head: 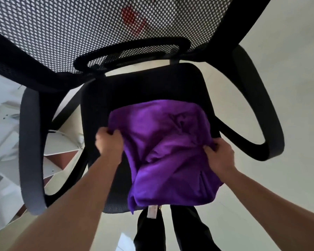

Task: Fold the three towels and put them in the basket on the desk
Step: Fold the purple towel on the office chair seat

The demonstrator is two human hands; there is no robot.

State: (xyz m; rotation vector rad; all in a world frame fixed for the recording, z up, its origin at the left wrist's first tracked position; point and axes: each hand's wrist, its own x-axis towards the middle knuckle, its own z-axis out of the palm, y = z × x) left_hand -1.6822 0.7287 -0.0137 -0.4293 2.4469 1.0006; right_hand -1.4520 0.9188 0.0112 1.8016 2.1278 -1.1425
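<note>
A purple towel [163, 142] lies rumpled on the black seat [143, 87] of an office chair, its near part hanging over the seat's front edge with a pale label at the hem. My left hand [108, 142] grips the towel's left edge in a fist. My right hand [218, 154] pinches the towel's right edge, thumb on top. No basket and no other towel is in view.
The chair's mesh backrest [80, 33] rises at the top, with curved armrests at left [30, 151] and right [261, 105]. White furniture [2, 124] stands at the left. Pale floor [279, 178] lies to the right. My dark trouser legs [188, 229] are below.
</note>
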